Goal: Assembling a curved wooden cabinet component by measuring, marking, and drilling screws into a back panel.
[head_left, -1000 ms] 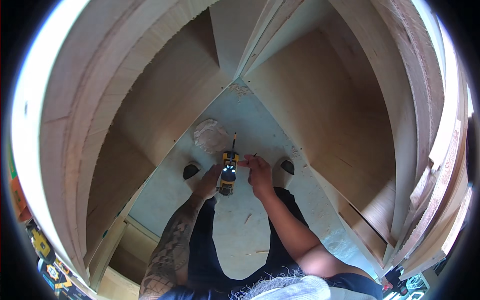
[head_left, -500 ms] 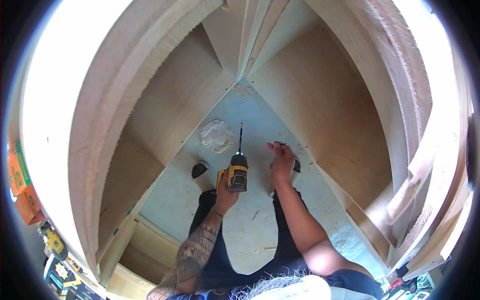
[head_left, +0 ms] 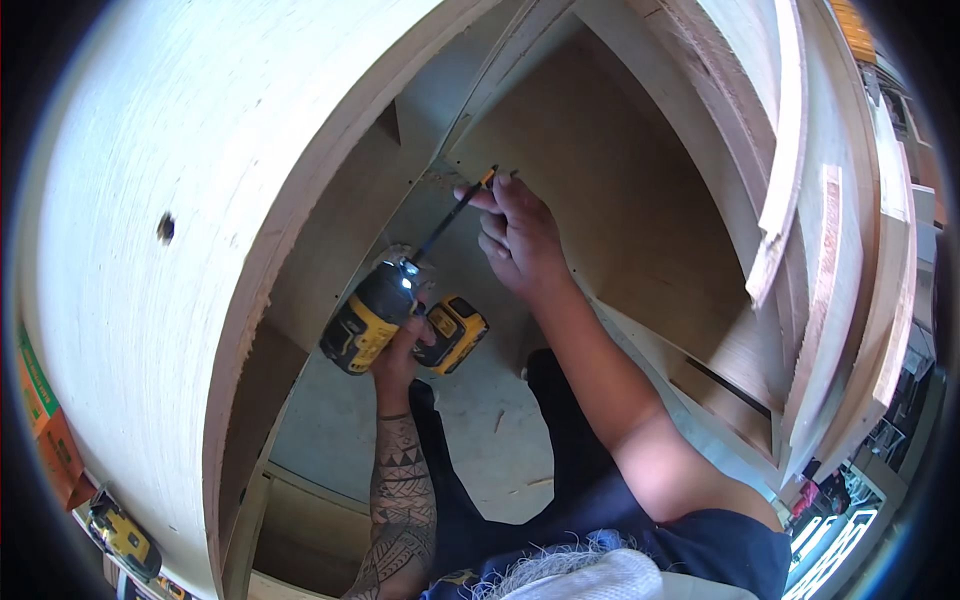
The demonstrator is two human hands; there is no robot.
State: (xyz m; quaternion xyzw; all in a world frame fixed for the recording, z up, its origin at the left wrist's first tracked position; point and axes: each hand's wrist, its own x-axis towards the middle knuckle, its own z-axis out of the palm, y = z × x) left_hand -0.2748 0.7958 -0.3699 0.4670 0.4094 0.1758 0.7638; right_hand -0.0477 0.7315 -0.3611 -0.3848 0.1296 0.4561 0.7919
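Observation:
My left hand [head_left: 397, 352] grips a yellow and black cordless drill [head_left: 385, 318] with its work light on. A long black bit [head_left: 455, 215] runs up and right from the drill to a plywood side panel [head_left: 600, 200]. My right hand [head_left: 517, 235] is raised at that panel, its fingers pinching the tip of the bit, where a small screw seems to sit. Both hands work inside a plywood cabinet shell. The screw itself is too small to make out clearly.
A large curved plywood wall [head_left: 190, 200] with a small hole fills the left. More plywood boards [head_left: 820, 250] stand at the right. The concrete floor [head_left: 480, 440] lies below, with my dark trouser legs on it. Another yellow tool [head_left: 120, 535] lies at the lower left.
The drill has swung up from pointing at the floor to aim at the right side panel. My right hand rose from the floor area to the tip of the bit. The view moved closer.

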